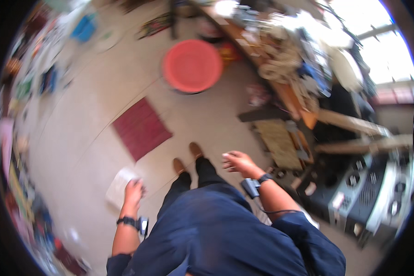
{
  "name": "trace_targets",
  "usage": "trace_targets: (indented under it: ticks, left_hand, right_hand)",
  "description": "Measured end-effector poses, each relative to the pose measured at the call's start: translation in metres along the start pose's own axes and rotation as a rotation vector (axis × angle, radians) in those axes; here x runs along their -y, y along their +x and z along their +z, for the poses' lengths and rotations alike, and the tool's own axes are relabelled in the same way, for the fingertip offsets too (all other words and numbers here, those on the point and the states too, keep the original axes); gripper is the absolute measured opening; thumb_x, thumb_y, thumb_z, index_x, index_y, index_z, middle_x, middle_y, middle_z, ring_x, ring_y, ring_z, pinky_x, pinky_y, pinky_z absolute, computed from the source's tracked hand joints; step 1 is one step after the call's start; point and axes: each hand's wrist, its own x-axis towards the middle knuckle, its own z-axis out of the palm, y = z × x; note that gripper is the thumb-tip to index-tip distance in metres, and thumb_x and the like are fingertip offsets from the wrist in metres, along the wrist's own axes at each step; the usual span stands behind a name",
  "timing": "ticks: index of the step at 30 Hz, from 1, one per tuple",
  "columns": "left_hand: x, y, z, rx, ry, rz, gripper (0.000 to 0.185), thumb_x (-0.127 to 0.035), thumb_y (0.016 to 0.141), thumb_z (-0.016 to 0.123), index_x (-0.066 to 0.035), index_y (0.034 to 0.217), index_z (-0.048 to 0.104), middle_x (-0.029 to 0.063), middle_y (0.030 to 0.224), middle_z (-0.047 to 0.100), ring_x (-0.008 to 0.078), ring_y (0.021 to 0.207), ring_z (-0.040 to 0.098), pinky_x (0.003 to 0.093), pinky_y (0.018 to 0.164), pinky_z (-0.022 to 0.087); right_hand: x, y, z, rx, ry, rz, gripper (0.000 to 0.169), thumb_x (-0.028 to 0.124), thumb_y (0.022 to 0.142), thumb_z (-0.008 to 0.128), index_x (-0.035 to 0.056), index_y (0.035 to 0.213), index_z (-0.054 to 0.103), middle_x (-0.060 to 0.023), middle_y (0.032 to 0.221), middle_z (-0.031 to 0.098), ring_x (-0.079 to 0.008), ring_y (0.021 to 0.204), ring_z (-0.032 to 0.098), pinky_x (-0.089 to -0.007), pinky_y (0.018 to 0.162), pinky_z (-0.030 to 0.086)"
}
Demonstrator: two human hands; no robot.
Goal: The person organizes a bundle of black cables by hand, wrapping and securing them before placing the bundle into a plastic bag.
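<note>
My left hand [135, 193] hangs at my left side with its fingers curled. Directly behind it shows a flat white sheet [119, 184], perhaps paper or cloth. Blur hides whether the hand grips this sheet or the sheet lies on the floor. My right hand [239, 162] hangs ahead of my right thigh, fingers loosely bent and a little apart, with nothing visible in it. Both wrists carry black straps with small grey devices. On the floor ahead lies a dark red square mat [143, 129]. Beyond it stands a round pink-red plastic basin [193, 65].
To the right, a cluttered wooden workbench [289, 100] stands before a bright window. A yellowish padded seat [279, 143] and dark metal equipment housings [352, 193] sit nearer me. Mixed items line the left side, with a blue plastic container [84, 27] at the far left.
</note>
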Motion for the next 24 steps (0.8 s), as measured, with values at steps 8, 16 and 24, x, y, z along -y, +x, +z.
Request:
trace_targets:
  ticks: [8, 16, 24]
  left_hand:
    - [-0.005, -0.052, -0.002, -0.231, -0.184, -0.074, 0.027, -0.026, 0.097, 0.057, -0.002, 0.110, 0.057, 0.0045, 0.083, 0.062, 0.0136, 0.068, 0.062, 0.0268, 0.056, 0.047]
    - [-0.007, -0.070, 0.012, -0.351, -0.344, -0.127, 0.027, -0.025, 0.096, 0.057, -0.002, 0.110, 0.057, 0.0048, 0.083, 0.063, 0.0143, 0.070, 0.062, 0.0276, 0.057, 0.047]
    - [-0.006, -0.044, -0.027, -0.366, -0.419, -0.145, 0.026, -0.024, 0.096, 0.057, -0.002, 0.110, 0.057, 0.0051, 0.083, 0.063, 0.0139, 0.067, 0.062, 0.0266, 0.055, 0.047]
  right_hand:
    - [0.030, 0.081, -0.039, -0.010, -0.125, 0.143, 0.037, 0.036, 0.090, 0.067, 0.0084, 0.112, 0.055, -0.0052, 0.094, 0.064, -0.0218, 0.081, 0.067, -0.0364, 0.072, 0.054]
    - [0.103, 0.129, -0.028, 0.040, -0.300, 0.120, 0.036, 0.038, 0.091, 0.066, 0.0084, 0.110, 0.056, -0.0067, 0.099, 0.062, -0.0226, 0.085, 0.067, -0.0356, 0.074, 0.055]
    - [0.146, 0.161, 0.042, 0.099, -0.389, 0.102, 0.036, 0.037, 0.092, 0.065, 0.0075, 0.110, 0.055, -0.0090, 0.100, 0.062, -0.0225, 0.082, 0.067, -0.0340, 0.070, 0.056]
